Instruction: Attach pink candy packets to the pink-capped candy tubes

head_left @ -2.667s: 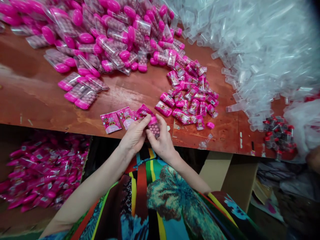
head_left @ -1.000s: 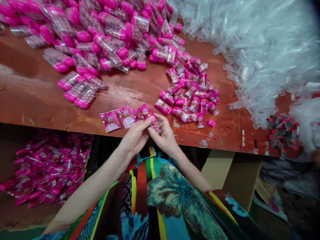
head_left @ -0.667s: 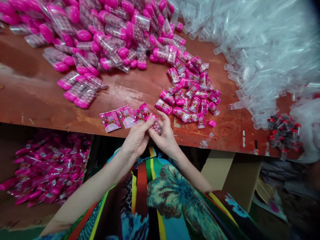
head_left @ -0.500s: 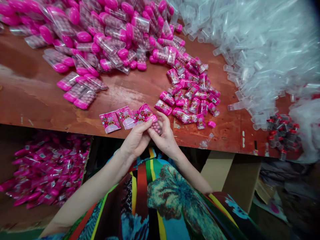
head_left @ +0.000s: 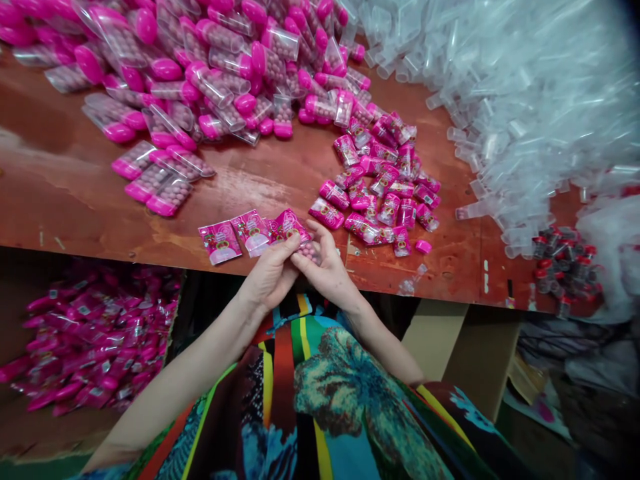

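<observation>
At the near edge of the brown wooden table, my left hand and my right hand meet on one small clear tube of pink candy balls. A pink printed sleeve sits over its far end, pinched by both hands' fingertips. A short strip of flat pink printed sleeves lies on the table just left of my hands.
A cluster of small sleeved pink tubes lies right of my hands. A big heap of pink-capped candy tubes fills the back left, and empty clear tubes the right. Dark red-capped vials sit far right. A box of pink wrapped tubes stands below left.
Both hands stayed together on the tube at the table edge. The pink sleeve has slid further over the tube, so fewer candy balls show.
</observation>
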### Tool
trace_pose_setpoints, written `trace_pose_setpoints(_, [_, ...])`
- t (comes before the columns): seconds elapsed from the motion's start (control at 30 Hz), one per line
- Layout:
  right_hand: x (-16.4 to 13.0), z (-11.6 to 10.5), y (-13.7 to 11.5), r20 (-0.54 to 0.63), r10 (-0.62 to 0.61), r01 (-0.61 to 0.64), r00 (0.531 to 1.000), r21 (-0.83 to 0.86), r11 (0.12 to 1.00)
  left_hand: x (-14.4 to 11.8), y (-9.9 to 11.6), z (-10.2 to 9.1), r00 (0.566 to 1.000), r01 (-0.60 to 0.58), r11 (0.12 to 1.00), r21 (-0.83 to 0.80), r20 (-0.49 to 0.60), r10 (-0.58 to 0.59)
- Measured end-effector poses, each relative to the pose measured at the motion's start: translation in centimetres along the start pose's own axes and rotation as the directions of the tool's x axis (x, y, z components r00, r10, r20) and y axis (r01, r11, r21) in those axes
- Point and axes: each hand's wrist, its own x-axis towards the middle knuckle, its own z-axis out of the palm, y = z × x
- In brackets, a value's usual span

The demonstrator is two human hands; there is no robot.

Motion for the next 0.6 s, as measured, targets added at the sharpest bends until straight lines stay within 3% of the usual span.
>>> trace_pose_setpoints(0.2, [-0.8, -0.6, 0.2, 0.092, 0.02, -0.032, 0.996, 0.129, 0.991, -0.1, 1.0, 0.7, 0.994, -0.105, 0.993, 0.046, -0.01, 0.106])
trace_pose_setpoints(0.4, [-0.6, 0.7, 1.0, -0.08, 0.078, -0.065, 0.994, 0.158, 0.985, -0.7, -0.2, 1.3, 0.998, -0.052, 0.986, 0.158, -0.018, 0.056])
trace_pose_setpoints(0.5, [-0.3, 0.5, 0.3, -0.015, 0.112, -0.104, 0.994, 0.273, 0.956, -0.9, 0.1, 1.3, 0.999, -0.046, 0.981, 0.186, -0.003, 0.047])
trace_pose_setpoints(0.6, [-0.2, -0.2, -0.3, 0.072, 0.12, -0.138, 0.99, 0.344, 0.929, -0.9, 0.8, 1.4, 0.987, -0.158, 0.977, 0.142, 0.004, 0.159])
